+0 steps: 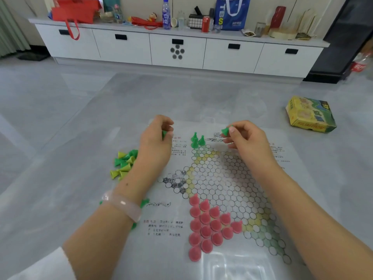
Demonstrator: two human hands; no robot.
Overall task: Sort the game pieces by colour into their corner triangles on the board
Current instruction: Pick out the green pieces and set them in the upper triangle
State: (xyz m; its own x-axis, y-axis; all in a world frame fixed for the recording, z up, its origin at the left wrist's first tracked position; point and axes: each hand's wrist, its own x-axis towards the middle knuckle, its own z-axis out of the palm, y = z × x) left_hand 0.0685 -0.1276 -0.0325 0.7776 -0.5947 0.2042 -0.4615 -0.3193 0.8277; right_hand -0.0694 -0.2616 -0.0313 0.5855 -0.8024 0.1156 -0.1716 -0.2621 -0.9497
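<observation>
Right hand pinches green piece above board, poised for far green corner beside three standing greens. Left hand clasps another green (mostly hidden), near loose heap for quick resupply.

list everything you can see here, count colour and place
board: one, white printed sheet, on the floor
red pieces: about fifteen, standing in the near corner triangle
standing green pieces: three, at the far corner
loose pieces: a green and yellow-green heap, left of the board
game box: one, yellow-green, on the floor at right
cabinet: one, white, along the far wall, with bags, bottles and a can on top
bracelet: one, pale pink, on the left wrist
hands: left hand and right hand each pinch a green piece
</observation>
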